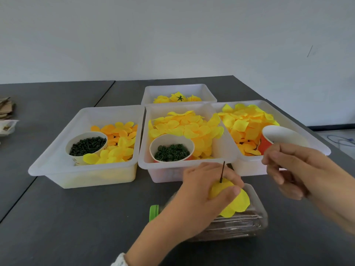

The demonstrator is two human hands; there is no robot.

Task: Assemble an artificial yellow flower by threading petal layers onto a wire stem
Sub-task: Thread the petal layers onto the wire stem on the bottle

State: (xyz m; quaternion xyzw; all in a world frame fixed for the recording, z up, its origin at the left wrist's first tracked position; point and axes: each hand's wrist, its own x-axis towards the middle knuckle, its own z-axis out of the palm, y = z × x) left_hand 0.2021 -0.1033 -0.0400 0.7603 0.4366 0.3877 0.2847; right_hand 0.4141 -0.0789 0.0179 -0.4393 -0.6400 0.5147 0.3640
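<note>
My left hand (203, 189) grips a partly built yellow flower (239, 204) near the table's front. Its thin dark wire stem (222, 171) sticks up between my fingers. My right hand (299, 169) hovers to the right of it, over the front corner of the right bin (317, 146). Its fingers are curled, and I cannot tell whether they pinch anything. Loose yellow petal layers fill the middle bin (143, 135) and the right bin. Orange and yellow petals lie in the left bin (82, 169).
A cup of dark green pieces (87, 144) stands in the left bin. The middle bin holds a cup of green rings (172, 148), the right bin a red cup (267, 144). Finished flowers lie in the back bin (148, 93). A clear, green-lidded container (242, 227) lies under my left hand.
</note>
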